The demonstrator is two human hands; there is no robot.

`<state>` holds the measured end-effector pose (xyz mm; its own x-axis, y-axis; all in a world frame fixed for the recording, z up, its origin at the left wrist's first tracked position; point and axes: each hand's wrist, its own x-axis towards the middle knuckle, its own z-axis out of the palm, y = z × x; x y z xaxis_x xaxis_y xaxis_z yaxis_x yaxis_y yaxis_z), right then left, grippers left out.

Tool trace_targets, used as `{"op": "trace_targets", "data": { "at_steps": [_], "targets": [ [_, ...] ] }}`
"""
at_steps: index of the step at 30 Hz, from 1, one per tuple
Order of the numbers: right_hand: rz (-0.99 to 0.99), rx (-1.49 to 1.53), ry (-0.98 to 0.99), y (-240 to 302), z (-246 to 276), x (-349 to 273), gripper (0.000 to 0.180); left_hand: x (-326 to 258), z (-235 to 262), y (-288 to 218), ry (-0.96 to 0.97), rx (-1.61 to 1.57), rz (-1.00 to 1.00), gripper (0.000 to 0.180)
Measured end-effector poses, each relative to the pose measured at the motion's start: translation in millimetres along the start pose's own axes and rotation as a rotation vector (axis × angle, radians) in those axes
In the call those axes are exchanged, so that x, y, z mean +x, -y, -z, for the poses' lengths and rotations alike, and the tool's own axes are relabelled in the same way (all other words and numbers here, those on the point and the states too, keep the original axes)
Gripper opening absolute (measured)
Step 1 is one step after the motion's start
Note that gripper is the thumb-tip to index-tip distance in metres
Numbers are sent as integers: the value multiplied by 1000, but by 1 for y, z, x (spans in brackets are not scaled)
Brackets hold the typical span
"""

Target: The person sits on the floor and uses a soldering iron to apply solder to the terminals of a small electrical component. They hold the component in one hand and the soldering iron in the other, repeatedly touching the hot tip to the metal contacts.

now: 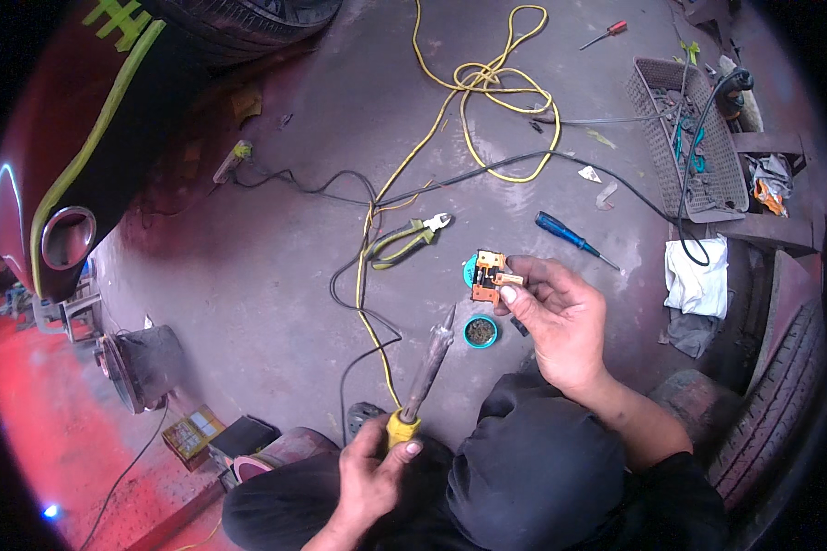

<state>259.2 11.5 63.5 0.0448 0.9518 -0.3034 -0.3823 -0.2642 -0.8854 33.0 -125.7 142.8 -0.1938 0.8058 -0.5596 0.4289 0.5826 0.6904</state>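
My left hand (368, 470) is closed round the yellow handle of a soldering iron (424, 378), whose metal tip points up and away from me. Pinched in the fingers of my right hand (565, 317) is a small orange and black electrical part (489, 277) with metal contacts. The iron's tip stands to the left of and below this part, apart from it. On the floor just beneath sits a round teal tin (481, 331) with dark, crumbly contents. A teal disc, perhaps its lid, (469, 271) shows partly behind the orange part.
Green-handled pliers (413, 241) and a blue screwdriver (574, 237) lie ahead; a red screwdriver (604, 35) lies farther off. Yellow cable (487, 78) and black cable (524, 162) cross the floor. At right are a plastic basket (648, 101), white cloth (696, 275) and tyre (772, 395); a car bumper (83, 184) overhangs left.
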Motion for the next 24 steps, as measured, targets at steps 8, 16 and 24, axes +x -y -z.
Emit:
{"op": "trace_targets", "data": {
  "at_steps": [8, 16, 24],
  "targets": [
    [-167, 50, 102, 2, 4, 2, 20, 17, 28, -24, 12, 145, -37, 32],
    [-214, 11, 177, -4, 12, 0, 20, 31, 62, -9, -47, 637, -307, 42],
    [-408, -18, 337, -1, 12, -1, 22, 49, 92, -17, 180, 669, -358, 38]
  ]
}}
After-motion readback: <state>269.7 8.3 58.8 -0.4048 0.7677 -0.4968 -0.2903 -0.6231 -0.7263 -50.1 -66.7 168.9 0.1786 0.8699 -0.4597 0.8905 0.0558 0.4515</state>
